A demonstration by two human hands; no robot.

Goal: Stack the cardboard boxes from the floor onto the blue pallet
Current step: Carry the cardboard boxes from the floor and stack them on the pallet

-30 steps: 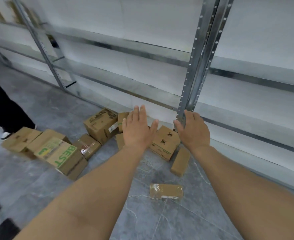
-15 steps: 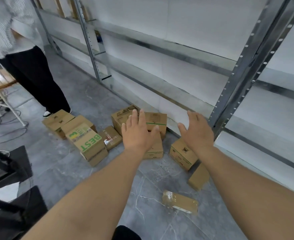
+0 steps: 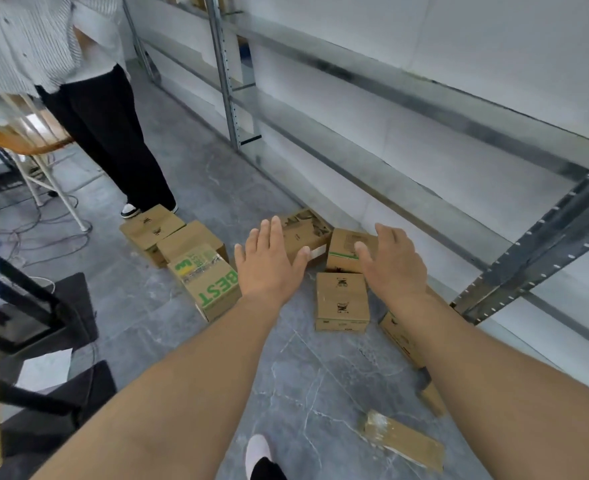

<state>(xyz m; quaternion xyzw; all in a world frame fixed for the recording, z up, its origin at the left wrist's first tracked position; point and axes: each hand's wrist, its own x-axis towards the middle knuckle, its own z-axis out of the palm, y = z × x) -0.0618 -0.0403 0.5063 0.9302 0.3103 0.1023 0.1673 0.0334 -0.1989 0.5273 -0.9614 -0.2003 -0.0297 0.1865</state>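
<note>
We reach out with our left hand (image 3: 269,263) and right hand (image 3: 393,265), fingers spread wide and holding nothing. The cardboard boxes (image 3: 341,301) lie scattered on the floor (image 3: 303,375) by the metal shelf (image 3: 355,140). We cannot see the blue pallet. We might trip on the flat box (image 3: 404,439) near our foot (image 3: 260,453). We might bump the other person (image 3: 88,98) standing close by the boxes.

My left hand (image 3: 269,261) covers part of the torn box (image 3: 305,233) behind it, and my right forearm (image 3: 487,368) hides most of the box by the rack post (image 3: 402,336). The bystander (image 3: 88,98) is cut off above the waist by the top edge.
</note>
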